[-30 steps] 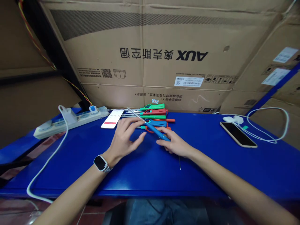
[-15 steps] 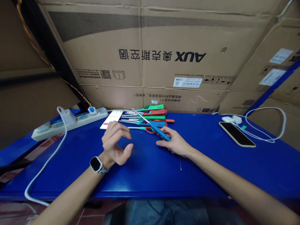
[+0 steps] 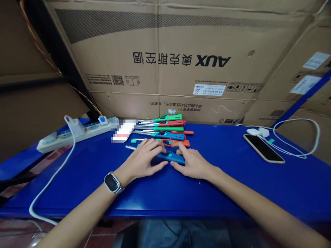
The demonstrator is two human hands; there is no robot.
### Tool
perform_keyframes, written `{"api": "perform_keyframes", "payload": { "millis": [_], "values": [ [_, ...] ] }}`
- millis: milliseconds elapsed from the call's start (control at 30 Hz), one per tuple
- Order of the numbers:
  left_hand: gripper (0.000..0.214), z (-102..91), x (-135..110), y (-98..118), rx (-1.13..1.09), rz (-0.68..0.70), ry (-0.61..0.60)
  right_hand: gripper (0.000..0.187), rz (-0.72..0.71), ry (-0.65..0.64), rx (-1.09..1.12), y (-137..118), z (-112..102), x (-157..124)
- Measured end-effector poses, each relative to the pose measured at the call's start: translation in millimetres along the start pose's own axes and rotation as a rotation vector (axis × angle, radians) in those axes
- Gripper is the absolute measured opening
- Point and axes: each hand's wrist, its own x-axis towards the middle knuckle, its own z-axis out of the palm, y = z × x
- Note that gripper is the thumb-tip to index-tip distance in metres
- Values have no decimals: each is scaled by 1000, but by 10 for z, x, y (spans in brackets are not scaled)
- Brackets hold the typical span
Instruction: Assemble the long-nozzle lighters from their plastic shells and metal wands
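A blue long-necked gas lighter lies low over the table, its metal nozzle pointing left. My right hand is closed on the handle end, thumb in front and fingers behind. Around the middle of the same lighter, my left hand is closed, covering part of its body and neck. Just beyond my hands, several more lighters lie in a stack of rows: an orange one, a blue one, a red one and green ones, such as the farthest green lighter.
A white-screened phone, partly blurred, lies left of the lighters beside a power strip. At right rest a dark phone and a coiled white cable. A large cardboard box walls off the blue table's back.
My right hand has lowered the blue lighter, turning it level with its nozzle to the left. My left hand has moved right and closed around its middle.
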Motion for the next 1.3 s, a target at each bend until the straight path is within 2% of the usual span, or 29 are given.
{"api": "perform_keyframes", "payload": {
  "millis": [100,233,333,467,600,767,867,1000,1167,1300],
  "values": [
    [19,56,-5,-10,-98,-28,-91,34,-32,3,-78,-19,0,-4],
    [27,101,-25,-78,-245,-138,-81,32,-92,45,-77,2,18,18],
    [32,106,-32,-143,-323,-163,-118,31,-147,53,-55,30,44,55],
    [33,84,-37,-201,-324,-213,-154,29,-230,45,-38,59,83,114],
    [30,56,-48,-229,-290,-273,-185,28,-250,40,-29,70,102,140],
    [32,44,-78,-283,-270,-319,-179,30,-233,53,-14,68,64,164],
    [40,14,-95,-317,-245,-317,-153,22,-217,95,-17,89,25,241],
    [30,-97,-95,-379,-246,-336,-33,18,-235,130,-10,131,-17,421],
    [26,-222,-163,-601,-159,-465,72,13,-264,107,-54,81,3,693],
    [23,-215,-278,-819,-136,-524,-6,10,-293,60,-91,-49,102,921]
  ]
}}
